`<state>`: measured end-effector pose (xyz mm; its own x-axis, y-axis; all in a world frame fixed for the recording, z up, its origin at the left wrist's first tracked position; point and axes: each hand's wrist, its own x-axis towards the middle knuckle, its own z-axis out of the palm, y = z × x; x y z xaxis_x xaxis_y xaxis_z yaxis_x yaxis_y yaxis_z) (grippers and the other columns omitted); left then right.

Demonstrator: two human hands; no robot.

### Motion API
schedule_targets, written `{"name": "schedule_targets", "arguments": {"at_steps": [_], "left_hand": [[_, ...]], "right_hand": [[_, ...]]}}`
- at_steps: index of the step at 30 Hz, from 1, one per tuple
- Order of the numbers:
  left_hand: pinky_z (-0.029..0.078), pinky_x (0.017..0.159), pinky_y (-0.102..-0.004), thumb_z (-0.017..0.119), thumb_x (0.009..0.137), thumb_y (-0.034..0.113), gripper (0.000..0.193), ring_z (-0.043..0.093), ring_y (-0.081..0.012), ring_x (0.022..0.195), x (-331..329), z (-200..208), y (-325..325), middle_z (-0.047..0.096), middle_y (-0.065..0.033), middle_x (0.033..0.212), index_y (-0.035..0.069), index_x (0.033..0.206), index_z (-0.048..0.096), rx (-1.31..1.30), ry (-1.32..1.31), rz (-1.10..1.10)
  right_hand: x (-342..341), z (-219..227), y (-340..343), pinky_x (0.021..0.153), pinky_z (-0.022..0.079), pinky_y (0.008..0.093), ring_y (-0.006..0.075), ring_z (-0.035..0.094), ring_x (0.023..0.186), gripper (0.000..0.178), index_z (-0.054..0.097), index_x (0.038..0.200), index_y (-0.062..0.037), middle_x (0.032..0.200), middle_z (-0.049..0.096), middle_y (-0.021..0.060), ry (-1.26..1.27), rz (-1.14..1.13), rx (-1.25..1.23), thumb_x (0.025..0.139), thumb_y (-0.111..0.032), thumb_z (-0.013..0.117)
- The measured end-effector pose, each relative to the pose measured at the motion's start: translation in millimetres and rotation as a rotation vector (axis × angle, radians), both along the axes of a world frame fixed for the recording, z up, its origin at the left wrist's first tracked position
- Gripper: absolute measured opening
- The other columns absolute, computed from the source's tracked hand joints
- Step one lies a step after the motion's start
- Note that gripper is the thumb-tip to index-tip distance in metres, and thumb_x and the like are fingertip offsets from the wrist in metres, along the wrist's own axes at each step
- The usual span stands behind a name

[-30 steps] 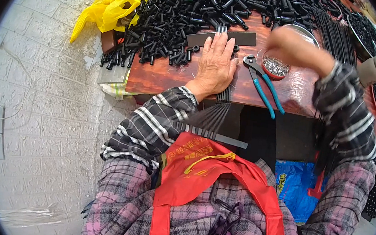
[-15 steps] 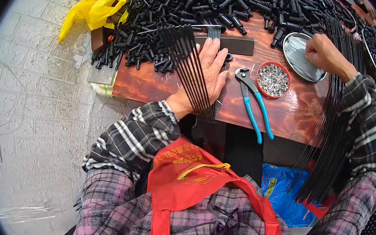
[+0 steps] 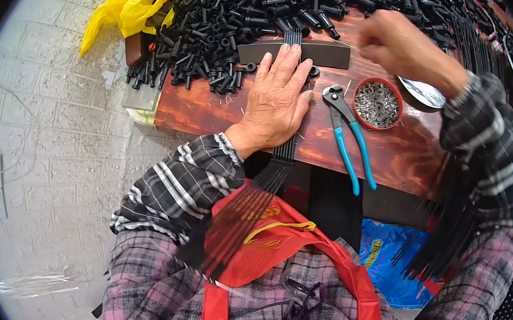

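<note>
My left hand [image 3: 275,99] lies flat, fingers stretched, on a row of thin black cords [image 3: 284,150]. The cords show past the fingertips across a dark flat bar [image 3: 324,54] and run down over the table's front edge. Their lower part [image 3: 230,232] fans out over my lap, smeared by motion, with a thin striped rod at the ends. My right hand [image 3: 393,46] hovers over the right part of the table with curled fingers; whatever they hold is hidden. Close to it are a metal dish [image 3: 425,93], partly covered by my forearm, and a red tub [image 3: 396,120] of small metal pieces.
Pliers with blue handles [image 3: 350,145] lie on the wooden table [image 3: 205,114]. Black tubular parts [image 3: 220,31] are heaped along the back. A yellow plastic bag [image 3: 132,3] sits at the far left. Long black cords [image 3: 449,230] hang at the right, beside a blue bag [image 3: 384,280].
The cord ends with the rod have swung from above my left hand down to my lap. My right hand has moved left from the dish. My left hand stays on the cords.
</note>
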<state>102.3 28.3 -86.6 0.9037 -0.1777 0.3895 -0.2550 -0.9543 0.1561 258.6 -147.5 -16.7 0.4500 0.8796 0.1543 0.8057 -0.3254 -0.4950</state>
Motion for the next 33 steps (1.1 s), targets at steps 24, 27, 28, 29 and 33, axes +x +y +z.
{"name": "schedule_targets", "arguments": {"at_steps": [24,27,28,29,33], "left_hand": [[0.019,0.098,-0.0488,0.052,0.075,0.017,0.044,0.029,-0.0347,0.121,-0.5,-0.2,-3.7,0.034,-0.0224,0.126,-0.003,0.114,0.045,0.004,0.000,0.013],[0.019,0.098,-0.0491,0.052,0.076,0.018,0.044,0.029,-0.0350,0.121,1.1,-1.0,-4.4,0.034,-0.0225,0.126,-0.003,0.114,0.045,0.010,0.003,0.008],[0.019,0.098,-0.0492,0.052,0.076,0.018,0.044,0.029,-0.0351,0.121,0.4,-1.1,-3.9,0.034,-0.0226,0.126,-0.003,0.114,0.045,0.014,0.000,0.008],[0.019,0.098,-0.0493,0.052,0.076,0.018,0.044,0.029,-0.0352,0.121,-0.2,-0.9,-3.5,0.034,-0.0227,0.126,-0.003,0.114,0.045,0.018,-0.002,0.007],[0.019,0.098,-0.0495,0.052,0.076,0.018,0.043,0.028,-0.0352,0.121,-1.0,0.0,-2.9,0.034,-0.0227,0.126,-0.002,0.114,0.045,0.017,0.011,0.021]], "right_hand": [[-7.8,-22.2,43.9,0.065,0.047,0.0330,0.0289,0.060,0.073,0.031,0.062,0.096,-0.0030,0.079,0.061,0.0194,-0.024,0.058,-0.006,0.070,0.004,0.047],[9.1,-34.0,44.3,0.066,0.046,0.0308,0.0258,0.061,0.073,0.034,0.061,0.097,-0.0026,0.080,0.062,0.0182,0.015,0.114,0.017,0.068,0.006,0.045],[10.7,-34.9,45.9,0.066,0.046,0.0297,0.0239,0.061,0.073,0.035,0.061,0.097,-0.0025,0.081,0.062,0.0175,0.112,0.168,0.075,0.068,0.007,0.045],[13.3,-35.0,46.0,0.067,0.045,0.0290,0.0214,0.060,0.074,0.035,0.061,0.097,-0.0026,0.083,0.062,0.0170,0.195,0.163,0.036,0.068,0.008,0.045],[16.6,-41.1,48.4,0.067,0.046,0.0293,0.0210,0.060,0.072,0.035,0.061,0.097,-0.0023,0.082,0.063,0.0169,0.260,0.143,0.038,0.068,0.008,0.044]]}}
